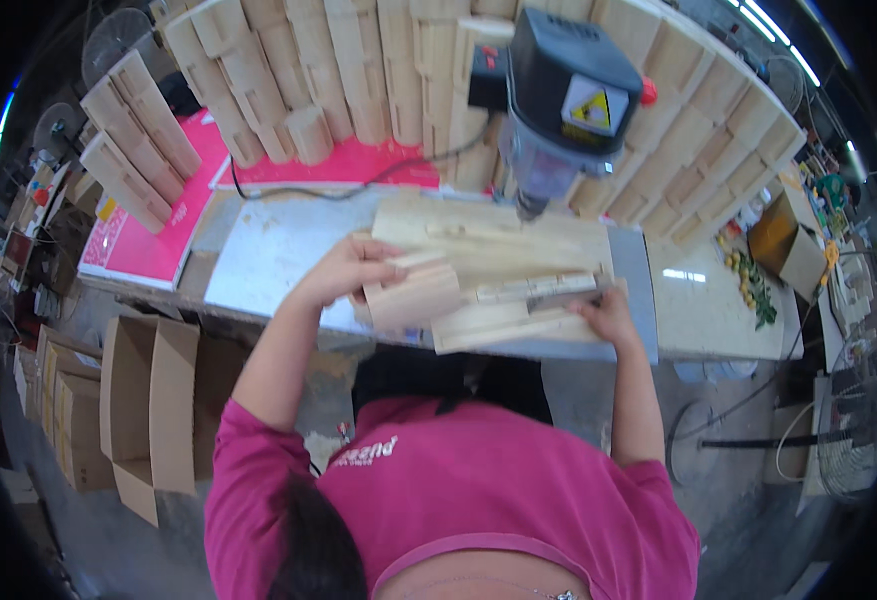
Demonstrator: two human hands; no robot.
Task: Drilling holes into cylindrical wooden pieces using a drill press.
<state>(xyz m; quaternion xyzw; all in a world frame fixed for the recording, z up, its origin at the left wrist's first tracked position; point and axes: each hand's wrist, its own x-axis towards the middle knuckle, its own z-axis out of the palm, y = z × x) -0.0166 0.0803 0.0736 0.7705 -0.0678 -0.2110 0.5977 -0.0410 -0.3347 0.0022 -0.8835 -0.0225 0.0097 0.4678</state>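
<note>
My left hand [361,268] is closed around a pale wooden block [414,298], fingers over its top and left end. The block is tilted at the left of a wooden jig [503,332] on the bench. My right hand [608,316] is closed at the jig's right end, thumb and fingers at a grey metal strip [561,299]; its exact grip is partly hidden. Just behind, a light wooden board [518,232] lies under the drill press [568,100], whose chuck [531,207] hangs above the board, apart from both hands.
Wooden blocks [358,70] stand stacked along the back, with more stacks [698,110] at the right and left. A black cable [358,190] crosses the bench. Open cardboard boxes [148,400] stand on the floor at the left. Leafy fruit [753,285] lies at the bench's right.
</note>
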